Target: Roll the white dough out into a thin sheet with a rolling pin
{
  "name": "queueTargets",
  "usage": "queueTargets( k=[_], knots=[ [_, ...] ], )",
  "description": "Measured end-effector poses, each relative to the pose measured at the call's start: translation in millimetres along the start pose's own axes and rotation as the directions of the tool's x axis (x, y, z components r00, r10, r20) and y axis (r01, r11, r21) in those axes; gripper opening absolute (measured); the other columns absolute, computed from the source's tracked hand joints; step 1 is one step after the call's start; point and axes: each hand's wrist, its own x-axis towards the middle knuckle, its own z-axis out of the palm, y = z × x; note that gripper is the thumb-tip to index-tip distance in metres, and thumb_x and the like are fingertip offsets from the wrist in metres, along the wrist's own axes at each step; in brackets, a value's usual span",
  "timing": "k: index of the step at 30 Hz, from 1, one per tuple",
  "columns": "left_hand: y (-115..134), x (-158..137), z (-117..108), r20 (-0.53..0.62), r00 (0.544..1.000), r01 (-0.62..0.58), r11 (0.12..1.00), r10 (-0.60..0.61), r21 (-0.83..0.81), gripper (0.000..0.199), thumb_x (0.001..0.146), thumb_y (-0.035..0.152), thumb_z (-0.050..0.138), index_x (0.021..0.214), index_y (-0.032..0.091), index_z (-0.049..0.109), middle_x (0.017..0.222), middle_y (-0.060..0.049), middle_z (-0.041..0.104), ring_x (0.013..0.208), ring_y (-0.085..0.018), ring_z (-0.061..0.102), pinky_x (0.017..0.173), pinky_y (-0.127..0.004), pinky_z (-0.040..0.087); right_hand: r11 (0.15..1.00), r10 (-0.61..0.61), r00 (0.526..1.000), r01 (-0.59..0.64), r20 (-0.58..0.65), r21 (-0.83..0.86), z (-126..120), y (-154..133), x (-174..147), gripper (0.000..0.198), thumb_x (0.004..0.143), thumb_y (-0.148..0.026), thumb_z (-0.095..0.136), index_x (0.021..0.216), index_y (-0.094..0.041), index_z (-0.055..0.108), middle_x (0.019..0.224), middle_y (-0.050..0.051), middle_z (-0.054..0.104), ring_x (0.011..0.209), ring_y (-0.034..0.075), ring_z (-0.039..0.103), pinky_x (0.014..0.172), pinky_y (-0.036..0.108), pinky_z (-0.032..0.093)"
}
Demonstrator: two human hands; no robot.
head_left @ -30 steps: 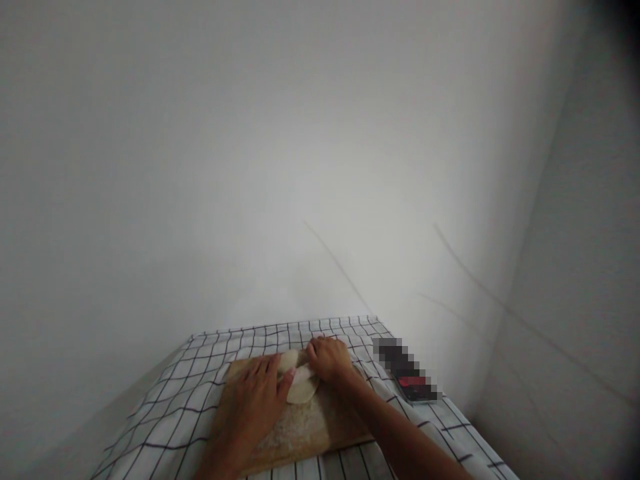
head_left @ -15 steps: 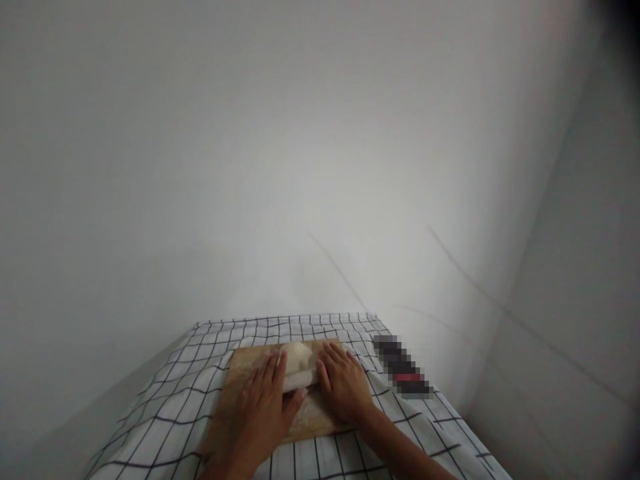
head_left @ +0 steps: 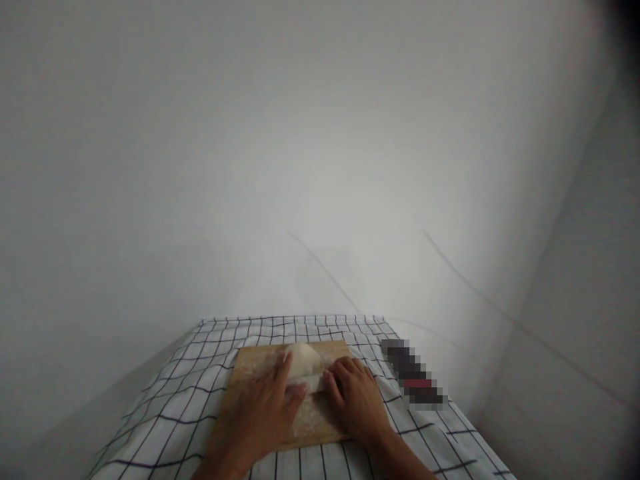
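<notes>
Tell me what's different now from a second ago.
The right hand has come back from near the board's far edge towards the person, at the pale cylinder's right end. The dough now shows only beyond the cylinder, no longer on its near side. Whether either grip tightened or loosened I can't tell. The left hand stays at the board's left, the dark blurred object on the checked cloth.

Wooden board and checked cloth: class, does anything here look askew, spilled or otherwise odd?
Two mild oddities: the checked cloth lies rumpled left of the wooden board, bending its grid lines, and pale smudges mark the board. The dark item at right is too pixelated to judge.
</notes>
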Motion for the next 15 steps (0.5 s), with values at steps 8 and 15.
queueTargets(
  k=[8, 15],
  knots=[
    [4, 62, -9, 0.080, 0.983, 0.171, 0.980, -0.164, -0.097, 0.050, 0.087, 0.042, 0.061, 0.127, 0.012, 0.065, 0.131, -0.022, 0.068, 0.127, -0.037, 0.061, 0.108, -0.048, 0.044, 1.000, -0.002, 0.998, 0.002, 0.070, -0.005, -4, 1, -2, 0.049, 0.105, -0.048, 0.043, 0.072, -0.022, 0.066, 0.080, 0.004, 0.069, 0.078, 0.019, 0.064, 0.072, 0.031, 0.039],
    [0, 53, -6, 0.011, 0.996, 0.084, 0.845, -0.093, -0.528, 0.040, 0.077, 0.022, 0.065, 0.116, 0.024, 0.055, 0.104, -0.005, 0.073, 0.095, -0.022, 0.069, 0.082, -0.033, 0.052, 0.971, 0.111, 0.982, -0.139, 0.151, 0.193, -8, 24, 2, 0.070, 0.106, -0.060, 0.020, 0.060, -0.022, 0.057, 0.067, 0.005, 0.066, 0.062, 0.018, 0.060, 0.061, 0.031, 0.033]
  ],
)
